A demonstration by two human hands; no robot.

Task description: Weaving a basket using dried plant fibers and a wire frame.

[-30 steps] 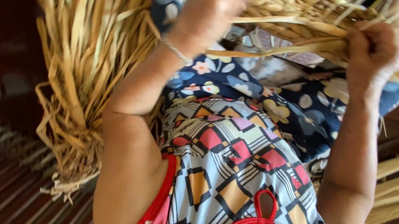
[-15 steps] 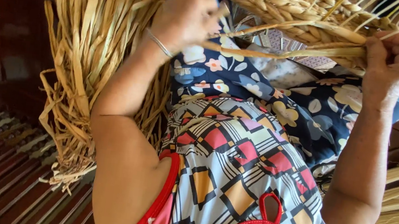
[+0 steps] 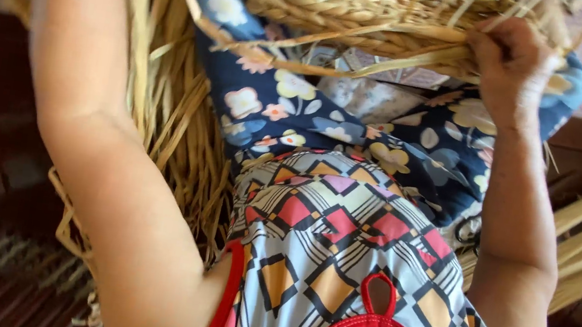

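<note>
Mid-weave, by the look of it: right hand [image 3: 510, 61] clamped on a long straw strand [image 3: 335, 67] at the rim of the woven basket [image 3: 373, 8] on the lap. Left hand raised out of frame, grip impossible to tell. Next move probably calls for firm tension and a neat tuck into the rim.

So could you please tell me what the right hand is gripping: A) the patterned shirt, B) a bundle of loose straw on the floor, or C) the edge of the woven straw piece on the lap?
C: the right hand closes on the edge of the woven straw piece above the lap.
</note>
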